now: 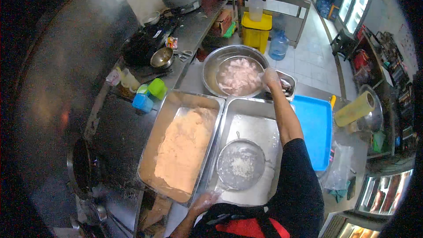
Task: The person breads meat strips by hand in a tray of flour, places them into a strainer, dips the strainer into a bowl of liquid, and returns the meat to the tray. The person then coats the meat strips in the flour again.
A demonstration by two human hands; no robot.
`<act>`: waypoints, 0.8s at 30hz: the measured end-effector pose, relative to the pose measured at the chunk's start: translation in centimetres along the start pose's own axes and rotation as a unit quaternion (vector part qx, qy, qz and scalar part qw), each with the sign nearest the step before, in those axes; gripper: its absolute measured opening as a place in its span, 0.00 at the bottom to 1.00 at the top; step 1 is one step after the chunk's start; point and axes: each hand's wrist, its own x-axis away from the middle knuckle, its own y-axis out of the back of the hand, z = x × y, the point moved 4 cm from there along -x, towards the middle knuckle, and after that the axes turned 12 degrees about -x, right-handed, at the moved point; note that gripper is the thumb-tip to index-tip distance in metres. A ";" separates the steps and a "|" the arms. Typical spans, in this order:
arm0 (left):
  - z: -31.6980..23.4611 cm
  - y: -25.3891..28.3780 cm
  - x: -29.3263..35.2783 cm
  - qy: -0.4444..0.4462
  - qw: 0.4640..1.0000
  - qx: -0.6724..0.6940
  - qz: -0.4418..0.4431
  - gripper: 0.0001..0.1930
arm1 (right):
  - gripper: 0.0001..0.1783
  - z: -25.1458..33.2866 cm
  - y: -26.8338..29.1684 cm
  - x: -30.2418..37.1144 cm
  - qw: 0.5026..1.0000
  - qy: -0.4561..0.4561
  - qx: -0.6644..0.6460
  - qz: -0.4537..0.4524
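A round metal sieve point(241, 164) with white lumps in it lies in a deep metal tray point(260, 110) dusted with white powder. My left hand point(206, 202), partly whitened, is closed on its handle at the tray's near left corner. My right hand point(270, 78), in a thin clear glove, reaches to the right rim of a large metal bowl point(211, 79). Raw pale pink meat pieces point(240, 76) lie in liquid there. Its fingers are curled, and what they grip is hidden. Left of the sieve, another deep tray point(152, 158) holds orange-tan flour point(183, 150).
A blue plastic tray point(313, 132) lies to the right, beside a roll of clear film point(354, 109). Behind the bowl's right side sits a small metal pan point(288, 86). Blue and green containers point(142, 102) stand at left. A dark wok point(81, 167) is at lower left.
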 end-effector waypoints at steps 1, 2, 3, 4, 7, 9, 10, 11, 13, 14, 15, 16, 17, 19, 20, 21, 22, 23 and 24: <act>-0.5 1.1 0.4 0.043 0.998 0.030 0.029 0.24 | 0.18 0.7 -0.7 -0.3 1.000 0.008 -0.004 -0.005; -0.3 0.9 0.8 0.054 0.997 0.038 0.041 0.24 | 0.16 1.5 -1.1 -0.6 1.000 0.016 -0.007 -0.012; -0.1 0.9 1.0 0.061 0.996 0.040 0.049 0.25 | 0.16 2.0 -1.3 -1.2 1.000 0.021 -0.013 -0.009; 0.0 0.8 1.0 0.064 0.995 0.042 0.056 0.25 | 0.16 2.4 -1.5 -1.7 1.000 0.028 -0.008 -0.003; 0.3 0.6 1.4 0.077 0.993 0.053 0.077 0.26 | 0.16 2.7 -2.4 -3.8 0.997 0.050 -0.057 -0.012; 0.5 0.5 1.5 0.080 0.991 0.058 0.093 0.27 | 0.17 1.5 -3.6 -5.5 0.994 0.032 -0.087 -0.049; 0.6 1.3 -0.6 0.042 0.993 0.043 0.104 0.27 | 0.22 -4.0 -1.8 -9.2 0.999 -0.036 -0.010 -0.031; 0.9 0.7 -0.3 0.057 0.990 0.052 0.116 0.27 | 0.22 -3.4 -3.8 -9.5 0.999 -0.031 -0.014 -0.019; 1.1 -0.3 0.7 0.096 0.982 0.069 0.144 0.28 | 0.16 -0.5 -5.2 -8.9 0.996 0.011 -0.053 -0.068; 1.8 -2.6 2.2 0.097 0.985 0.102 0.098 0.28 | 0.15 3.5 -6.7 -7.6 0.999 0.029 -0.015 0.022; 2.3 -3.2 1.6 0.060 0.990 0.116 0.056 0.27 | 0.15 2.5 -6.2 -7.9 1.000 0.024 -0.010 0.019; 2.7 -3.2 0.9 0.048 0.990 0.113 0.062 0.27 | 0.15 0.4 -5.1 -8.6 0.998 -0.020 -0.051 -0.020; 2.7 -2.8 0.2 -0.033 0.999 0.010 0.037 0.27 | 0.16 -1.7 -4.0 -9.3 0.992 -0.063 -0.092 -0.058; 0.6 -1.4 0.7 -0.086 0.993 -0.080 0.010 0.26 | 0.17 -0.6 -5.3 -8.4 0.995 -0.051 -0.087 -0.025; 0.0 -0.6 1.0 0.010 0.999 -0.008 0.037 0.24 | 0.17 1.1 -6.5 -7.5 0.997 -0.019 -0.072 -0.010; -0.5 0.3 1.7 0.107 0.991 0.062 0.059 0.23 | 0.17 2.9 -7.3 -6.6 0.998 0.015 -0.060 0.003; -0.3 0.7 1.0 0.092 0.992 0.056 0.063 0.23 | 0.17 0.5 -6.7 -7.9 0.998 0.006 -0.055 -0.010; 0.0 0.9 0.4 0.059 0.992 0.073 0.082 0.24 | 0.19 -1.7 -6.1 -9.4 0.999 -0.002 -0.051 0.009; 0.1 0.9 0.0 0.037 0.990 0.093 0.100 0.24 | 0.23 -2.4 -6.0 -10.0 0.998 -0.005 -0.050 0.037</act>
